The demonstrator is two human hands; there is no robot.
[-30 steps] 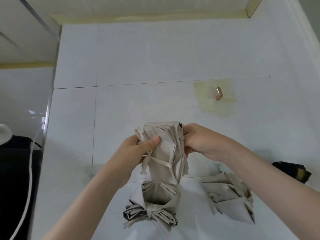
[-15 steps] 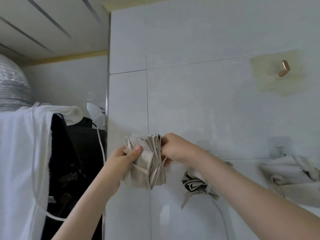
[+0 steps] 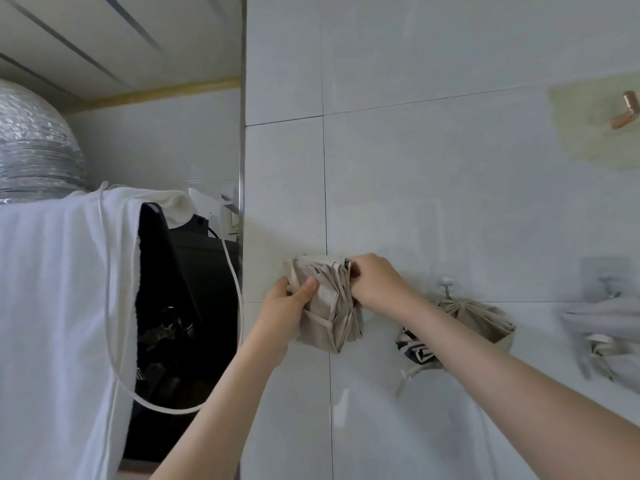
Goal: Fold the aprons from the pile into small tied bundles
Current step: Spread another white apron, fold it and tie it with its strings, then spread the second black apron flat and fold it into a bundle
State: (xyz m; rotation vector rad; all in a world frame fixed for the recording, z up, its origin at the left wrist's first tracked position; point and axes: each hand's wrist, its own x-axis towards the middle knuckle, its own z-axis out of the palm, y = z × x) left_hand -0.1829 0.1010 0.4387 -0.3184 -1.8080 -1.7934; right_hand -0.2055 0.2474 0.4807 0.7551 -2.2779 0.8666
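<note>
Both grips — left (image 3: pixel 284 308), right (image 3: pixel 374 286) — pinch bundle (image 3: pixel 329 318).

The right arm (image 3: pixel 485 362) hides part of the hanging bundle (image 3: pixel 481 318). The grey bundle (image 3: pixel 602 323) is blurred and cut off by the right edge. The right hand (image 3: pixel 375 285) has its fingertips hidden in the apron (image 3: pixel 329 317).

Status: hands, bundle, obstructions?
Left hand, right hand both grip apron bundle. Bundle folded, strap across it, held up before tiled wall. Nothing in the way; second bundle hangs at right.
</note>
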